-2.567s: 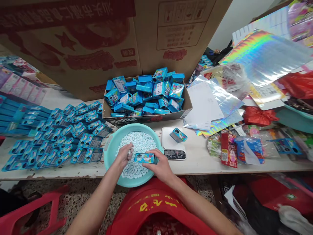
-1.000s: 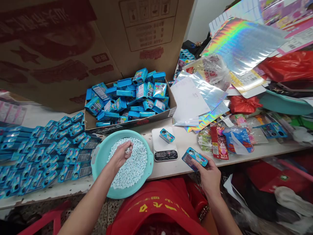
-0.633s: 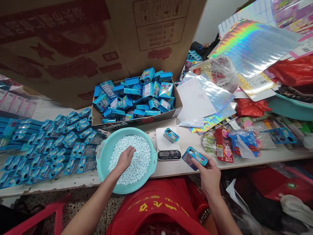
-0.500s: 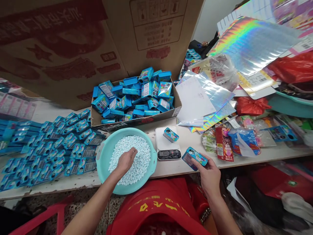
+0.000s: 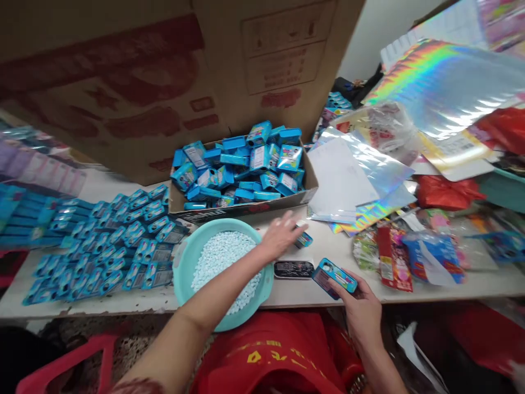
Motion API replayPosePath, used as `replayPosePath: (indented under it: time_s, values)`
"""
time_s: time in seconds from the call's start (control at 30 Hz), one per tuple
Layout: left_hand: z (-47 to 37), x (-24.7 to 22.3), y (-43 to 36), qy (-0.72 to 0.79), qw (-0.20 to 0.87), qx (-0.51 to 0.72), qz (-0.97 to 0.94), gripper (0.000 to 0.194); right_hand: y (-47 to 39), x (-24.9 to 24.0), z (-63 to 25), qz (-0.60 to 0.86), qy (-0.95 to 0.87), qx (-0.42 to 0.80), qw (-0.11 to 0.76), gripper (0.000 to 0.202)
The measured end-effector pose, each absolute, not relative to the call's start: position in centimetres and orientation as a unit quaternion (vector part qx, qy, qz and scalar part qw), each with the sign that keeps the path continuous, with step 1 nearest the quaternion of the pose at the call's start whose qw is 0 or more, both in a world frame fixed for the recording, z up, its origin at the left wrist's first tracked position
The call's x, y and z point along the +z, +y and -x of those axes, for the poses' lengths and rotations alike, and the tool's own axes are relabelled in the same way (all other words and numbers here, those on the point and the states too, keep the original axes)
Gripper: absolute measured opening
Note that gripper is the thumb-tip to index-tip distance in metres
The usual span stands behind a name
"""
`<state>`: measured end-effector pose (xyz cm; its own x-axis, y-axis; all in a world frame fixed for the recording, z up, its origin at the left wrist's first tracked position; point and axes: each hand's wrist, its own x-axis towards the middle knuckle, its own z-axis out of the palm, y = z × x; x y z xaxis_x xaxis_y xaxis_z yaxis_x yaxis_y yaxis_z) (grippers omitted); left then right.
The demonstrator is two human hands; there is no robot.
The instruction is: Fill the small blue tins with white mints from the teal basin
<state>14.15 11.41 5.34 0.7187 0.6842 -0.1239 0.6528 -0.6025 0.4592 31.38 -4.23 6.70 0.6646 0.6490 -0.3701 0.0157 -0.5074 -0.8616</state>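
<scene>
My left hand reaches over the far rim of a turquoise basin, its fingers stretched out and slightly blurred. Its fingertips are beside a small blue candy box on a white kitchen scale; whether they touch it I cannot tell. Much of the scale is hidden under the hand. Small pale blue candies fill the basin, partly covered by my forearm. Right of the scale, my right hand grips another blue candy box, its end with a round opening facing up.
A carton tray heaped with blue boxes stands behind the basin, before a large cardboard box. Rows of blue boxes cover the table's left. Silvery sheets, white paper and candy packets lie at right.
My left hand has left the candies in the basin and moved right to the box on the scale, its fingers now extended. My right hand still holds its box. The view has shifted slightly.
</scene>
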Motion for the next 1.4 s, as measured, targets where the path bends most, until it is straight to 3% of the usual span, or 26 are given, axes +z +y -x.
replayPosePath:
  time_s: [0.13,0.27,0.37,0.47,0.57,0.73,0.87,1.17,1.4]
  values:
    - [-14.8,5.1,12.3,0.408,0.250,0.007,-0.878,0.026,-2.5,6.2,-30.4,0.796,-0.249,0.344,0.432,0.059]
    - [-7.1,8.4,9.9,0.564,0.223,0.124,-0.785,0.039,0.0,4.7,-28.7,0.776,-0.290,0.349,0.438,0.057]
    - [1.4,10.9,7.4,0.696,0.141,0.207,-0.673,0.041,1.9,2.9,-27.3,0.740,-0.338,0.368,0.450,0.055]
    - [9.1,11.0,5.6,0.800,0.028,0.193,-0.568,0.045,3.0,1.5,-26.6,0.733,-0.375,0.367,0.432,0.053]
    - [14.1,8.4,4.9,0.859,0.005,0.127,-0.496,0.053,2.7,0.9,-26.8,0.729,-0.407,0.349,0.425,0.061]
    - [16.3,2.2,5.4,0.866,0.089,0.015,-0.492,0.049,0.6,1.6,-29.0,0.745,-0.384,0.330,0.435,0.061]
    - [15.9,-0.8,5.5,0.868,0.061,-0.013,-0.493,0.045,-1.0,2.5,-30.7,0.788,-0.350,0.289,0.417,0.055]
    - [16.5,0.2,4.3,0.846,0.039,0.053,-0.530,0.041,-2.5,2.2,-30.5,0.805,-0.332,0.279,0.405,0.055]
    - [11.7,0.5,3.0,0.755,0.066,0.155,-0.633,0.030,-0.9,1.8,-28.8,0.784,-0.354,0.298,0.413,0.055]
